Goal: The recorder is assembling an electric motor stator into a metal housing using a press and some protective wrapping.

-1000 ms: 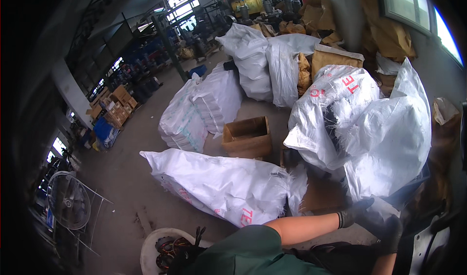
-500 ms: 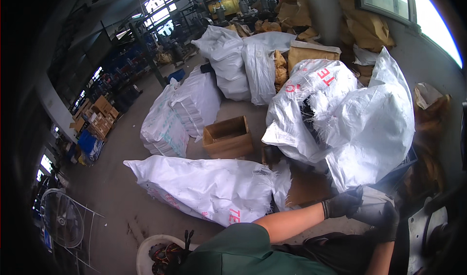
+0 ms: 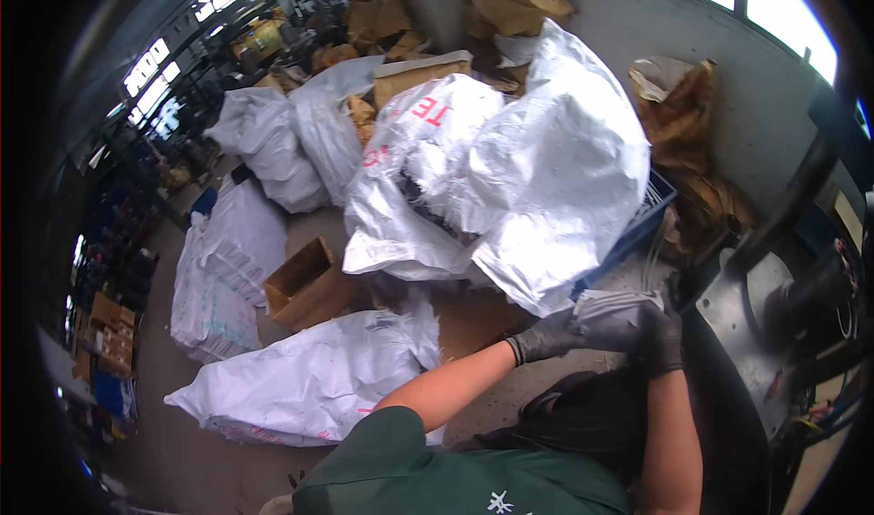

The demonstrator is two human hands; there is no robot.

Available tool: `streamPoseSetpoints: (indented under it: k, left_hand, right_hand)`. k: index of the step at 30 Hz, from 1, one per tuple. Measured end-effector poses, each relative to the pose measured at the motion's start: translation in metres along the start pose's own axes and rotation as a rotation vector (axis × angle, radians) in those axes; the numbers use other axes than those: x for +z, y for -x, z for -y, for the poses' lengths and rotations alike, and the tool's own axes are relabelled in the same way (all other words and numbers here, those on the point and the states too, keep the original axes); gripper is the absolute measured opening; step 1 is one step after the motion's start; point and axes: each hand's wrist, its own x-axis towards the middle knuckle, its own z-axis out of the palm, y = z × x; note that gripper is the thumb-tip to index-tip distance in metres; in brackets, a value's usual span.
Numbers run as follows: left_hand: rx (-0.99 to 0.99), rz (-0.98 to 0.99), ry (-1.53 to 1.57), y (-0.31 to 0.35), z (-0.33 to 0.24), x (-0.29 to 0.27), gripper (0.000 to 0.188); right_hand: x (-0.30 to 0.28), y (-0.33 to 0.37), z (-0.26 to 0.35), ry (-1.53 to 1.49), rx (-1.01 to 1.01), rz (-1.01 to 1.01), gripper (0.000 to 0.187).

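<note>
Both of my hands wear dark gloves and hold one grey bundle (image 3: 621, 313) between them, in front of me at the right. Its upper face looks like several thin layers; I cannot make out what kind of thing it is. My left hand (image 3: 550, 335) grips its left end, fingers closed. Around the right end is my right hand (image 3: 662, 337), also closed and partly blurred. Just beyond the bundle, a blue crate (image 3: 628, 242) holds pale pieces and is partly covered by a large white woven sack (image 3: 564, 160).
Close on my right stands a machine with a flat metal plate (image 3: 748, 319). To the left are an open brown box (image 3: 309, 287), a white sack lying on the floor (image 3: 300, 369) and stacked white bundles (image 3: 218, 278). Brown paper sacks (image 3: 678, 105) lean against the wall.
My view has swung to the right, so the sacks and box now appear farther left. Both hands still hold the grey bundle, and its layered upper face now shows more.
</note>
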Motion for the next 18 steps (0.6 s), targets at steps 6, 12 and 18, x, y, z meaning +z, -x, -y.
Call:
streamPoseSetpoints:
  k: [6, 12, 18]
  left_hand:
    - [0.08, -0.553, -0.27, -0.01, 0.066, 0.01, 0.059]
    - [0.755, -0.33, -1.005, -0.037, 0.024, 0.003, 0.054]
    - [0.329, 0.016, -1.042, -0.068, 0.092, 0.006, 0.043]
  right_hand:
    - [0.041, 0.018, -0.003, 1.309, -0.496, 0.25, 0.038]
    - [0.051, 0.027, -0.021, 1.619, -0.702, 0.499, 0.063]
    - [0.065, 0.038, 0.009, 1.993, -0.303, 0.765, 0.056]
